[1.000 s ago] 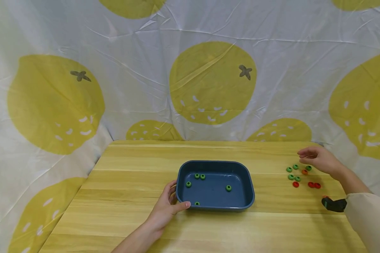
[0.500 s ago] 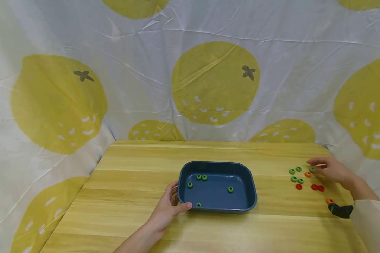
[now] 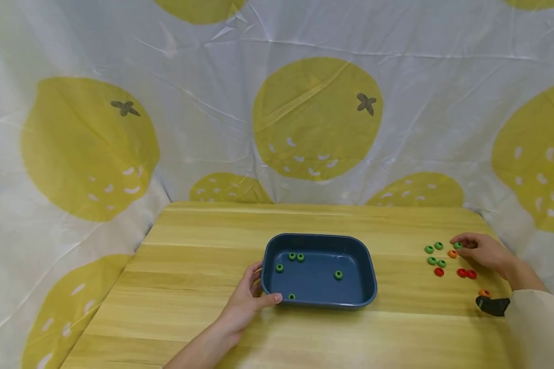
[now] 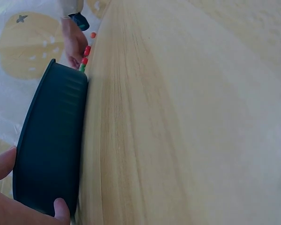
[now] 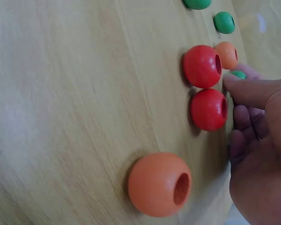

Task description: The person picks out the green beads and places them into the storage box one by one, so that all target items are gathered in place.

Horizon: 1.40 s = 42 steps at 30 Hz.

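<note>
Your right hand (image 3: pixel 487 253) pinches a green bead (image 3: pixel 458 245) between thumb and finger, at the table's right side; the right wrist view shows only a sliver of it behind the thumb, and you cannot tell whether it touches the wood. Your left hand (image 3: pixel 242 302) grips the tray (image 3: pixel 323 235) by its left end, thumb over the near rim, some fingers hidden behind the wall. The tray holds five green beads (image 3: pixel 300 258); the near wall partly hides the one beside your thumb. Just beside your pinch lies an orange bead (image 3: pixel 452 253), with four loose green beads (image 3: pixel 432 260) and three red beads (image 3: pixel 439 271) near. Another orange bead (image 3: pixel 485 293) sits by the black strap (image 3: pixel 493 306). Bare wood runs between tray and beads; the table (image 3: pixel 397 338) reaches the cloth (image 3: pixel 203 102) behind, its near edge cut off in the head view
</note>
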### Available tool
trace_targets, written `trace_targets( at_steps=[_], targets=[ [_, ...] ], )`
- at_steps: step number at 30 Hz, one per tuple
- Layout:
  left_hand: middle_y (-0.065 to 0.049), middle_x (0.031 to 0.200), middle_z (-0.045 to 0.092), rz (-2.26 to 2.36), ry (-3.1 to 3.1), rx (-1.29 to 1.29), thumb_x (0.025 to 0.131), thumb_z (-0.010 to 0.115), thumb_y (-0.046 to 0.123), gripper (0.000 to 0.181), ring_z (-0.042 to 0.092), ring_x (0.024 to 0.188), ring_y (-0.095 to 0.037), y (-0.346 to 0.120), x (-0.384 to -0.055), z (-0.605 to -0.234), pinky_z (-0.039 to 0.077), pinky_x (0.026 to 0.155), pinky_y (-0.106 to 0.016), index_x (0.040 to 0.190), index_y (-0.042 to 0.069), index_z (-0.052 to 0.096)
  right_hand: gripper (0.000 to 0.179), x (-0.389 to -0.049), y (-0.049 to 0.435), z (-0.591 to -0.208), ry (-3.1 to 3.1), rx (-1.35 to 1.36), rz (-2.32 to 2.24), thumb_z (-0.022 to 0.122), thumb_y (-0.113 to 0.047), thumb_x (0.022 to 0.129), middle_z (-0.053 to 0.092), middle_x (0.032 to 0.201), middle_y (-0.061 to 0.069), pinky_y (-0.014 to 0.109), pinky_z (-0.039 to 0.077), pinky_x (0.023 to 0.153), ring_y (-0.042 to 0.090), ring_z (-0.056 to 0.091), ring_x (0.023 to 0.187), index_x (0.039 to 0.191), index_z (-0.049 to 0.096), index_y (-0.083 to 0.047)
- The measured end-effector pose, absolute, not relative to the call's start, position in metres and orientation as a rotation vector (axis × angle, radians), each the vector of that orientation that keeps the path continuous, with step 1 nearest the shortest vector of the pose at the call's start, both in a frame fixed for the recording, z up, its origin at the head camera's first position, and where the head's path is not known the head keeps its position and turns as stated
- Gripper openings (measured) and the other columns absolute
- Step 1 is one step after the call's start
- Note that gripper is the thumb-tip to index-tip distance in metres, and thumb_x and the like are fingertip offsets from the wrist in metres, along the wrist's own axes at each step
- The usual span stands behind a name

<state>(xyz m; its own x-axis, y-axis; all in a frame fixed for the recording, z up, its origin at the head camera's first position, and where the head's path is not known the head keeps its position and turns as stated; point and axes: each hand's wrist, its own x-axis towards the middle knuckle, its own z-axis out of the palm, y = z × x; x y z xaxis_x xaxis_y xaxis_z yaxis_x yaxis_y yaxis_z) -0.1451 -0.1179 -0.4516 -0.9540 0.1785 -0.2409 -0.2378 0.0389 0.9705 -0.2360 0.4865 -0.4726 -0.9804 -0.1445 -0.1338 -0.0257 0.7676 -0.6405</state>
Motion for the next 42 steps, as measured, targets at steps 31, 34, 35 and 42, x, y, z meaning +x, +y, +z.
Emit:
trace_targets(
  at_steps=[31, 34, 35, 42],
  targets=[
    [-0.019, 0.16, 0.036, 1.981, 2.025, -0.071, 0.084, 0.085, 0.005, 0.094, 0.034, 0.146, -0.044, -0.119, -0.146, -0.45, 0.031, 0.115, -0.06, 0.16, 0.011, 0.03, 0.032, -0.249, 0.466, -0.435, 2.788, -0.244, -0.949, 0.066, -0.01, 0.102, 0.06, 0.108, 0.012, 0.032, 0.053, 0.074, 0.014, 0.054, 0.088, 0.126, 0.06, 0.011],
    [-0.019, 0.159, 0.036, 1.98, 2.025, -0.069, 0.084, 0.085, 0.006, 0.093, 0.034, 0.146, -0.044, -0.118, -0.146, -0.449, 0.031, 0.115, -0.06, 0.16, 0.01, 0.03, 0.033, -0.25, 0.459, -0.431, 2.778, -0.267, -0.961, 0.068, -0.011, 0.101, 0.06, 0.106, 0.01, 0.034, 0.055, 0.074, 0.015, 0.056, 0.088, 0.126, 0.062, 0.009],
    [-0.019, 0.159, 0.036, 1.981, 2.025, -0.068, 0.084, 0.085, 0.006, 0.094, 0.034, 0.146, -0.045, -0.118, -0.146, -0.45, 0.031, 0.115, -0.06, 0.16, 0.01, 0.03, 0.032, -0.25, 0.456, -0.43, 2.773, -0.276, -0.966, 0.068, -0.011, 0.1, 0.061, 0.105, 0.01, 0.035, 0.055, 0.074, 0.015, 0.057, 0.087, 0.125, 0.062, 0.008],
    [-0.021, 0.159, 0.036, 1.981, 2.029, -0.066, 0.084, 0.085, 0.005, 0.095, 0.033, 0.146, -0.045, -0.118, -0.145, -0.451, 0.031, 0.115, -0.059, 0.16, 0.009, 0.029, 0.031, -0.252, 0.441, -0.424, 2.728, -0.331, -1.005, 0.068, -0.009, 0.101, 0.063, 0.106, 0.01, 0.036, 0.055, 0.075, 0.017, 0.06, 0.088, 0.126, 0.062, 0.009]
  ],
)
